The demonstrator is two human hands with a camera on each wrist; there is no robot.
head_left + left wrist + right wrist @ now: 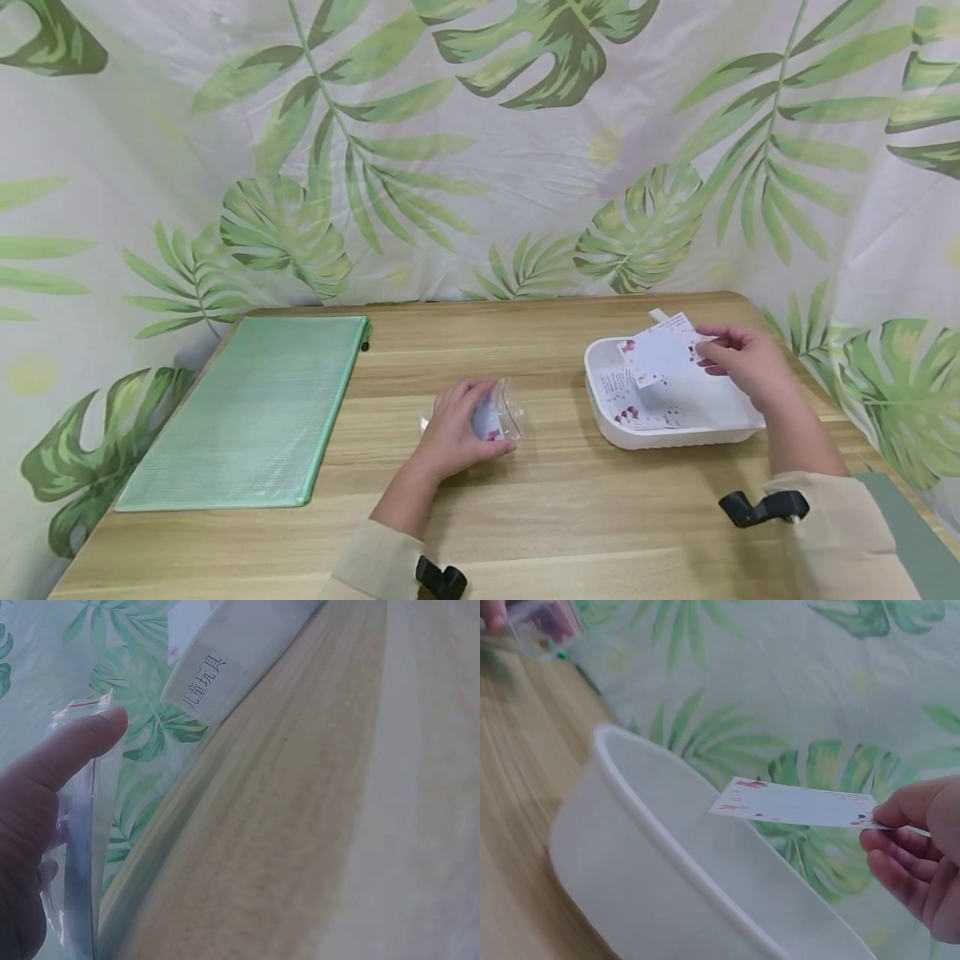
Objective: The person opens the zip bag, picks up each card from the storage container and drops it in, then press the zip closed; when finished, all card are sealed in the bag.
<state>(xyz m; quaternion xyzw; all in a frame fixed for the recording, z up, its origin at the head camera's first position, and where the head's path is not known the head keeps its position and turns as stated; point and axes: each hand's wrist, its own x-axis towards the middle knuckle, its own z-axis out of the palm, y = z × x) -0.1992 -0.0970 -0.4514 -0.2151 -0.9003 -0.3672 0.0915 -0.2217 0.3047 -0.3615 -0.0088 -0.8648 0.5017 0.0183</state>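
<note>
From where I stand, the small plastic bag [512, 412] lies to the left of the printed card [666, 354] and a little nearer, with the white tub [693, 439] on the right side of the table [555, 525]. The bag runs roughly from left to right, and its end with the red line points toward the tub. The left hand [453, 427] is the nearer one to it: it holds the bag low over the wood, thumb on the near side. Whether the bag's mouth is open, I cannot tell. The right hand [750, 367] pinches the card by its right edge, above the tub, so the card stretches leftward. The right forearm reaches in from the near right.
</note>
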